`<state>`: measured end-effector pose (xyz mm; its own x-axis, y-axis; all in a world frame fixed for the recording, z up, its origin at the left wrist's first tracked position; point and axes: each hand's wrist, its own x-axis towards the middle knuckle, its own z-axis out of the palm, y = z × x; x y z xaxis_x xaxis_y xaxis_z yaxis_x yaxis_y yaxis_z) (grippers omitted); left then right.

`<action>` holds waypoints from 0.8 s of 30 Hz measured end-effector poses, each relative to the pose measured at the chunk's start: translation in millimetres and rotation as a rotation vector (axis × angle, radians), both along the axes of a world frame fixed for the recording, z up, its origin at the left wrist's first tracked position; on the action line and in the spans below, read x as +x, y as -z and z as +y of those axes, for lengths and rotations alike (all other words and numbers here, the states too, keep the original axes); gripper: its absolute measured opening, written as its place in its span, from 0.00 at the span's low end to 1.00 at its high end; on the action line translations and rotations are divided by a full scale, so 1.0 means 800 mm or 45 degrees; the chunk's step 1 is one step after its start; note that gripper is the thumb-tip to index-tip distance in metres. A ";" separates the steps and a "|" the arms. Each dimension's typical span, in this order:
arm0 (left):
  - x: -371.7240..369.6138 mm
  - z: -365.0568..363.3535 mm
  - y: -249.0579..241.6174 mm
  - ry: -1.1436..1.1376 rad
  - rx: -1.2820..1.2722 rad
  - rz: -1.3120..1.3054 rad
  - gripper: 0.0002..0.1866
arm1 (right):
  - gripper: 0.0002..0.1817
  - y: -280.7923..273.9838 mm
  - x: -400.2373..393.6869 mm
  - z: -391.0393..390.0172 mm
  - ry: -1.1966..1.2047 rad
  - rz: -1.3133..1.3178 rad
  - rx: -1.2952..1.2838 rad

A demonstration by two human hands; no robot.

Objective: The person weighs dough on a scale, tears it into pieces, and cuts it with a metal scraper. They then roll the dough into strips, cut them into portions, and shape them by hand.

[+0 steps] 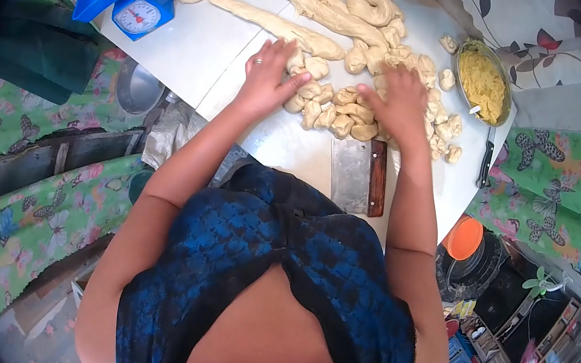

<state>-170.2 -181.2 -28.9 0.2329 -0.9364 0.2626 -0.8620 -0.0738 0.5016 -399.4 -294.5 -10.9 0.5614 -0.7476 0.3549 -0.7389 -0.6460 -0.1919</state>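
Observation:
Several small lumps of pale dough (344, 108) lie clustered on the white table. My left hand (272, 78) is at the left edge of this cluster, fingers apart, thumb against the lumps. Resting on the lumps farther right is my right hand (399, 102), its fingers spread and its thumb pointing inward. Neither hand has closed around a piece. Beyond my hands, long ropes of dough (273, 23) stretch toward the upper left. A scraper with a wooden handle (378, 179) lies flat just below the cluster, between my forearms.
A blue scale (139, 12) stands at the table's upper left. To the right are a metal bowl of yellow filling (482, 85) and a black-handled knife (486, 162) near the table edge (468, 203). An orange container (465, 238) sits below the table's right side.

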 end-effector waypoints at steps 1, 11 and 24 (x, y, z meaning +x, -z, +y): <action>-0.002 -0.002 0.000 0.059 0.007 -0.108 0.36 | 0.29 -0.005 0.008 0.014 0.001 -0.002 0.000; -0.022 0.051 -0.036 0.508 0.191 0.300 0.45 | 0.24 -0.039 -0.023 0.059 -0.533 0.039 0.536; -0.030 0.042 -0.015 0.489 0.093 0.079 0.29 | 0.29 -0.033 0.008 0.064 -0.406 0.127 0.539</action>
<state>-194.2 -147.6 -17.2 -0.1246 -0.9741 0.1886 -0.8021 0.2108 0.5588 -392.8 -243.0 15.2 0.7995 -0.6006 -0.0068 -0.5466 -0.7227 -0.4230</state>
